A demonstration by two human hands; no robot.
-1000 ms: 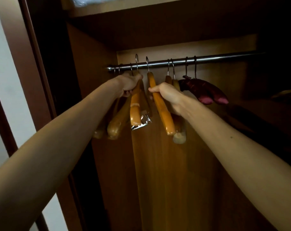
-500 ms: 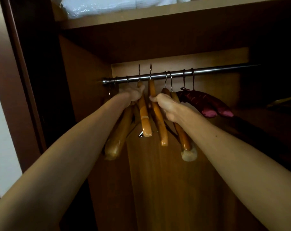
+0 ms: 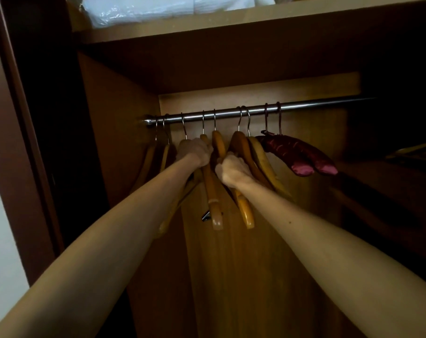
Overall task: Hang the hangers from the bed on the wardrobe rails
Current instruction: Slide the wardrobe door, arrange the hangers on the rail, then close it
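A metal wardrobe rail runs across the open wardrobe, with several wooden hangers hooked on it. My left hand grips a wooden hanger near its neck, its hook over the rail. My right hand grips the neighbouring wooden hanger, whose hook also sits on the rail. Two more wooden hangers hang just right of my right hand. Two padded maroon hangers hang further right.
A shelf above the rail carries white plastic-wrapped bundles. The wardrobe's left wall stands close to the leftmost hangers. The wardrobe door frame is at far left. The right side of the wardrobe is dark.
Both hangers' hooks have come down onto the rail, and the hangers now hang lower and straighter. My view has tilted up, showing more of the shelf.
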